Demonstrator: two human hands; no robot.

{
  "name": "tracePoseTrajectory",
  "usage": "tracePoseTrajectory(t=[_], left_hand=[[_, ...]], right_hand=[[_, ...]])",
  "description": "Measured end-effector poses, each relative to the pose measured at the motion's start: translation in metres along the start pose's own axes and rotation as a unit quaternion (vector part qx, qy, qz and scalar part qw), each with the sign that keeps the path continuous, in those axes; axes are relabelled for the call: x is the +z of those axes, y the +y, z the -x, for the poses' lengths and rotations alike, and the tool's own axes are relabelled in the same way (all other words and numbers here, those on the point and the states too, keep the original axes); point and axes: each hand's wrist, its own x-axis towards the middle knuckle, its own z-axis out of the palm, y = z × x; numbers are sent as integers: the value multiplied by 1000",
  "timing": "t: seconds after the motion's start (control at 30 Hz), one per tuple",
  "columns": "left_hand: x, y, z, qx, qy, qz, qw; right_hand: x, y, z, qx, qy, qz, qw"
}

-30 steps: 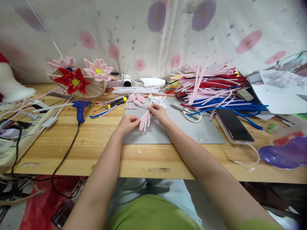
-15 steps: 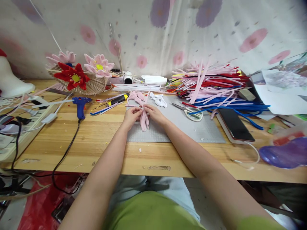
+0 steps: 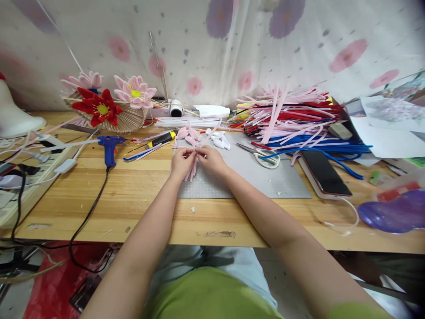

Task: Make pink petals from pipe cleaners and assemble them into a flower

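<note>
Both hands meet over the grey cutting mat point(image 3: 212, 188). My left hand point(image 3: 182, 163) pinches a bundle of pink pipe cleaners point(image 3: 191, 173), and my right hand point(image 3: 209, 158) pinches it from the other side. Loose ends hang below the fingers and others stick up above them; the fingertips hide the middle of the bundle. Just beyond lie pink petal shapes point(image 3: 187, 134) bent from pipe cleaners, with white ones point(image 3: 219, 139) beside them. Scissors point(image 3: 265, 158) rest on the mat to the right of my hands.
A blue glue gun point(image 3: 109, 150) stands at left, its cord running off the table's front edge. A yellow-black utility knife point(image 3: 162, 139) lies behind my left hand. Piled pipe cleaners point(image 3: 295, 110) and a phone point(image 3: 325, 173) are at right; finished flowers point(image 3: 101, 108) stand back left.
My fingertips have drawn together around the pink bundle. Its lower ends, fanned out before, now show narrower and partly behind my left hand. The view has shifted slightly.
</note>
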Motion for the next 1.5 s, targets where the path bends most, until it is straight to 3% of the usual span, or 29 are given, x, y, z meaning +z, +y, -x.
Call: tracePoseTrajectory(t=[0.13,0.33,0.57,0.83,1.03,1.23,1.5], left_hand=[[1,4,2,6,17,34,999],[0,13,6,-100,-45,184,977],[-3,12,7,-120,-99,182,971],[-4,12,6,-177,-66,279,942],[-8,11,3,-170,-43,297,939],[-9,10,2,-158,-13,314,936],[-8,11,2,-100,33,298,949]], right_hand=[[0,0,2,17,19,35,999],[-3,4,2,16,7,40,999],[1,4,1,34,17,-44,998],[6,3,1,68,-19,-229,971],[9,-6,3,51,16,-230,972],[9,-1,2,69,-73,-245,964],[2,-4,2,60,-109,-296,947]])
